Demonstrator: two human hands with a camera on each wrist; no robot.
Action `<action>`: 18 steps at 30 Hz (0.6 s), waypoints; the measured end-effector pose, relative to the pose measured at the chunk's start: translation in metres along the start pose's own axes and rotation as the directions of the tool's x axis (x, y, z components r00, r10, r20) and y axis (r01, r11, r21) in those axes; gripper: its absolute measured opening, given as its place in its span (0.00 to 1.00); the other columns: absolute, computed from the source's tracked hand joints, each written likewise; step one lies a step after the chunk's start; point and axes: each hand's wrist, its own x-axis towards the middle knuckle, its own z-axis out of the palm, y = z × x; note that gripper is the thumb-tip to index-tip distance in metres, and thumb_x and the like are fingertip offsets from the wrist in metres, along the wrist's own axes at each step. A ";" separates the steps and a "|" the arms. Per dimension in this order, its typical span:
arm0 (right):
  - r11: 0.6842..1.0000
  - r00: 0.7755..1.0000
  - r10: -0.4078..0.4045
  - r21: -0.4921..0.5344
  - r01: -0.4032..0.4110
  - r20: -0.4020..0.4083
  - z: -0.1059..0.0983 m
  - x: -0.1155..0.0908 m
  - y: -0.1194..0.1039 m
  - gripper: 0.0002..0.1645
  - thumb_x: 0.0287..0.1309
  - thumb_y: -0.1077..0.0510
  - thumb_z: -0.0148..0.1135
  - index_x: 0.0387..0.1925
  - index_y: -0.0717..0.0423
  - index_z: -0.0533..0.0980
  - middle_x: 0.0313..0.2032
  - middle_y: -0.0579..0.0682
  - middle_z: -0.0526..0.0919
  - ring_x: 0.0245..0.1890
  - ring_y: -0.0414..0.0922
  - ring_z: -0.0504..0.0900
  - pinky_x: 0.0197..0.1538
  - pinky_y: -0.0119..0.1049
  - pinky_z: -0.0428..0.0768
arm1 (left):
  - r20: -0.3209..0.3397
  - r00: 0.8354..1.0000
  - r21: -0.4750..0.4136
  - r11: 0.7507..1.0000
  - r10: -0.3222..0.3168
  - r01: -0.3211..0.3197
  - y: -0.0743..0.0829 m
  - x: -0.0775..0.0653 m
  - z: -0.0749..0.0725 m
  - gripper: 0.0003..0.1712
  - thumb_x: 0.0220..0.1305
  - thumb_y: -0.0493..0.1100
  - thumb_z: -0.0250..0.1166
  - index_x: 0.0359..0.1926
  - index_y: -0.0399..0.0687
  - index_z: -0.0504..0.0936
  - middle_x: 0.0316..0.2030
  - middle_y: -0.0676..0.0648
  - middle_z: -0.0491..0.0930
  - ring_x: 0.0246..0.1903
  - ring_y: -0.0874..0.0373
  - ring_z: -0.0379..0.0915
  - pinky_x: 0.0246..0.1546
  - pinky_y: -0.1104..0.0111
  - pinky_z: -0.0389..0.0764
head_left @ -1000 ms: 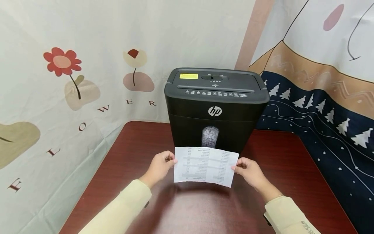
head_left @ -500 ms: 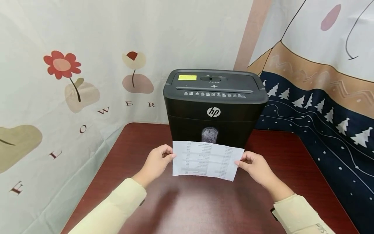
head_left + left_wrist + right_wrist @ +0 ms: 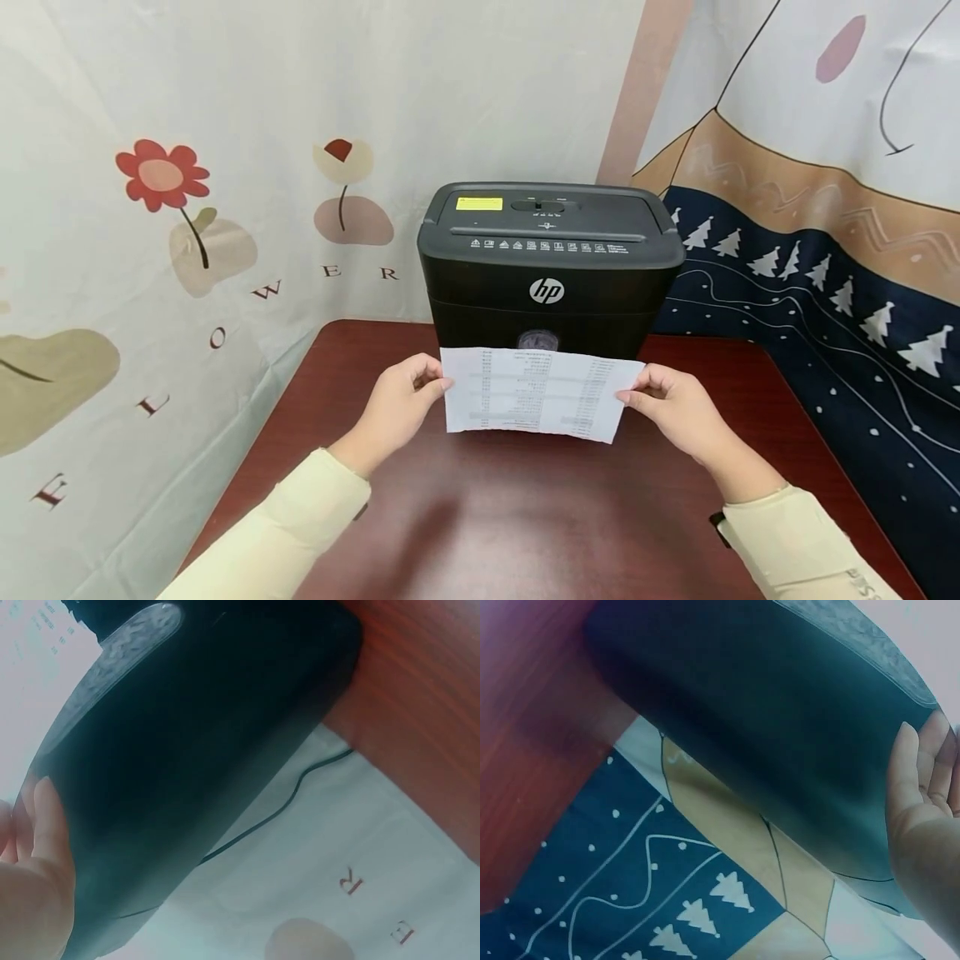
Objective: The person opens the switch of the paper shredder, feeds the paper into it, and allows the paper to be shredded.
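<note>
A printed sheet of paper (image 3: 536, 396) is held up in front of the black HP paper shredder (image 3: 480, 304), overlapping the lower part of its window in the head view. My left hand (image 3: 396, 407) pinches the sheet's left edge between thumb and fingers. At the opposite edge my right hand (image 3: 682, 411) pinches the upper right corner. The sheet bows slightly between them. In the left wrist view my left hand (image 3: 41, 862) and part of the paper show beside the shredder's front; the right wrist view catches my right hand (image 3: 930, 802) at the paper's edge.
The shredder's feed slot (image 3: 547, 234) runs across its top, near a yellow label (image 3: 479, 203) and a slider switch (image 3: 537, 206). Beneath everything is a reddish-brown table (image 3: 480, 517). A dark cord (image 3: 289, 799) trails behind the shredder. Printed cloth (image 3: 487, 92) hangs behind the table.
Both hands have raised the sheet and brought it closer to the shredder, covering more of its window. The right hand has also shifted right. The view has tilted slightly.
</note>
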 end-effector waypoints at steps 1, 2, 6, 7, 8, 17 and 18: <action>1.000 1.000 -0.001 -0.003 0.001 -0.001 -0.001 0.000 -0.002 0.06 0.59 0.60 0.66 0.34 0.61 0.80 0.44 0.57 0.84 0.37 0.40 0.80 0.37 0.28 0.77 | -0.006 1.000 0.002 1.000 0.007 -0.007 0.002 0.001 -0.001 0.04 0.62 0.35 0.64 0.32 0.44 0.77 0.28 0.49 0.79 0.31 0.56 0.70 0.34 0.65 0.70; 1.000 1.000 -0.004 -0.009 0.004 -0.003 -0.002 0.000 -0.003 0.06 0.59 0.60 0.66 0.34 0.60 0.80 0.44 0.57 0.84 0.37 0.40 0.80 0.36 0.28 0.77 | -0.012 1.000 0.006 1.000 0.014 -0.014 0.003 0.001 -0.003 0.04 0.62 0.35 0.64 0.32 0.44 0.77 0.27 0.48 0.79 0.31 0.56 0.70 0.34 0.65 0.70; 0.999 1.000 -0.022 -0.025 0.022 -0.010 -0.006 0.001 -0.010 0.06 0.59 0.60 0.66 0.34 0.59 0.81 0.44 0.57 0.84 0.37 0.39 0.80 0.36 0.28 0.77 | -0.026 0.999 0.011 0.999 0.038 -0.038 0.008 0.003 -0.009 0.04 0.62 0.35 0.64 0.32 0.44 0.77 0.26 0.49 0.78 0.31 0.56 0.71 0.34 0.65 0.70; 0.999 1.000 -0.028 -0.029 0.028 -0.012 -0.007 0.002 -0.011 0.05 0.59 0.60 0.66 0.34 0.59 0.81 0.44 0.57 0.84 0.36 0.39 0.80 0.35 0.28 0.77 | -0.027 0.999 0.012 0.999 0.042 -0.042 0.009 0.003 -0.010 0.04 0.62 0.35 0.64 0.32 0.44 0.77 0.26 0.49 0.78 0.31 0.56 0.71 0.34 0.64 0.71; 0.999 0.999 -0.033 -0.035 0.032 -0.014 -0.009 0.002 -0.013 0.05 0.59 0.60 0.66 0.34 0.59 0.81 0.44 0.57 0.84 0.36 0.39 0.80 0.35 0.28 0.76 | -0.029 0.999 0.011 0.999 0.046 -0.046 0.010 0.003 -0.011 0.04 0.63 0.35 0.64 0.32 0.44 0.77 0.27 0.49 0.78 0.32 0.56 0.71 0.35 0.64 0.71; 0.996 0.997 -0.071 -0.063 0.068 -0.039 -0.017 0.005 -0.025 0.04 0.60 0.60 0.65 0.34 0.59 0.81 0.43 0.57 0.85 0.35 0.41 0.79 0.30 0.30 0.74 | -0.074 0.991 0.045 0.993 0.114 -0.110 0.023 0.008 -0.023 0.04 0.62 0.35 0.64 0.32 0.43 0.77 0.27 0.48 0.79 0.31 0.55 0.71 0.36 0.63 0.72; 0.995 0.996 -0.076 -0.067 0.073 -0.044 -0.019 0.005 -0.027 0.04 0.60 0.60 0.65 0.34 0.58 0.81 0.42 0.57 0.85 0.34 0.41 0.79 0.28 0.30 0.73 | -0.080 0.989 0.049 0.992 0.122 -0.119 0.024 0.009 -0.024 0.04 0.62 0.35 0.64 0.32 0.43 0.77 0.27 0.48 0.78 0.31 0.55 0.70 0.35 0.63 0.71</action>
